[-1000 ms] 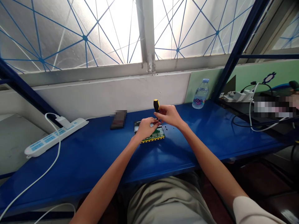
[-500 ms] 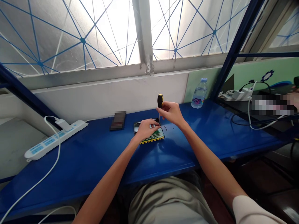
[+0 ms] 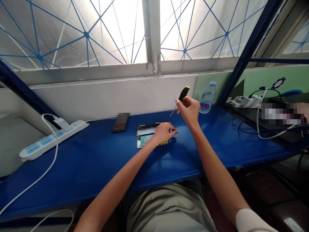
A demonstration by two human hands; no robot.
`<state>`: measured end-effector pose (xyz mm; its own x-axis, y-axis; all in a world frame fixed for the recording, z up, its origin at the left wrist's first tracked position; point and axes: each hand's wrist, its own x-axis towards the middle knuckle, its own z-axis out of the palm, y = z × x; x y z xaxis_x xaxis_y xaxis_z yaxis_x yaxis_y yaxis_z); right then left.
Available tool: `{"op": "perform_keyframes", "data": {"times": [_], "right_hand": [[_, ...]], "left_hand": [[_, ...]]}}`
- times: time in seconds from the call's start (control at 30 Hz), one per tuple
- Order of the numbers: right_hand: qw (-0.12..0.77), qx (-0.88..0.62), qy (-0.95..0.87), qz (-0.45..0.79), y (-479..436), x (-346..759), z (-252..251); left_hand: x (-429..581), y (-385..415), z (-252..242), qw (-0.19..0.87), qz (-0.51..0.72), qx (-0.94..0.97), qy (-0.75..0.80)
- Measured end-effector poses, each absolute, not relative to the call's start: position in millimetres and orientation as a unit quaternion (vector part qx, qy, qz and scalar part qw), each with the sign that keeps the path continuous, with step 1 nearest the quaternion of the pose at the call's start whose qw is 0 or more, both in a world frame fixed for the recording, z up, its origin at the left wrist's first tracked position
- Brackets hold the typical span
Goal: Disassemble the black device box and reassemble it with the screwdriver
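My right hand [image 3: 189,109] grips a screwdriver [image 3: 184,93] with a black and yellow handle, raised above the table and tilted so its thin shaft points down to the left. My left hand [image 3: 164,131] is closed in a pinch, with a tiny dark screw [image 3: 178,132] at its fingertips, just right of an opened electronic device [image 3: 142,130]. The device lies flat, with a silvery panel at the back, a green circuit board in front and a yellow-and-black striped edge. My left hand and wrist cover its right part.
A dark, partly blurred flat object [image 3: 120,123] lies behind the device on the left. A white power strip [image 3: 54,140] with a plugged-in charger and cable is at far left. A water bottle [image 3: 208,98] stands at the back right. Beyond it are cables and another person's hand [image 3: 303,111].
My right hand has lifted the screwdriver up and right, away from the device, and tilted it. My left hand has moved right, off the device's edge, with the screw between its fingertips.
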<state>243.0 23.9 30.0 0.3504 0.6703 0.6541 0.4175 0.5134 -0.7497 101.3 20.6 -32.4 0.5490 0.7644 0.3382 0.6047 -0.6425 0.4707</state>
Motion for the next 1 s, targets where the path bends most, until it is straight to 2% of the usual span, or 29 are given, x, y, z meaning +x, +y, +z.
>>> {"op": "perform_keyframes", "data": {"times": [0.3, 0.5, 0.67, 0.83, 1.0], "right_hand": [[0.670, -0.476, -0.558, 0.116, 27, 244, 29], [0.633, -0.448, -0.605, 0.183, 23, 222, 24], [0.568, -0.419, -0.674, 0.215, 12, 183, 30], [0.498, -0.409, -0.740, 0.193, 5, 144, 37], [0.465, -0.394, -0.769, 0.192, 8, 133, 17]], "left_hand": [[77, 20, -13, 0.241, 0.331, 0.831, 0.377], [31, 17, 10, 0.284, 0.361, 0.779, 0.427], [-8, 17, 14, 0.419, 0.375, 0.709, 0.425], [-37, 10, 14, 0.435, 0.392, 0.691, 0.424], [-47, 8, 13, 0.401, 0.374, 0.712, 0.439]]}}
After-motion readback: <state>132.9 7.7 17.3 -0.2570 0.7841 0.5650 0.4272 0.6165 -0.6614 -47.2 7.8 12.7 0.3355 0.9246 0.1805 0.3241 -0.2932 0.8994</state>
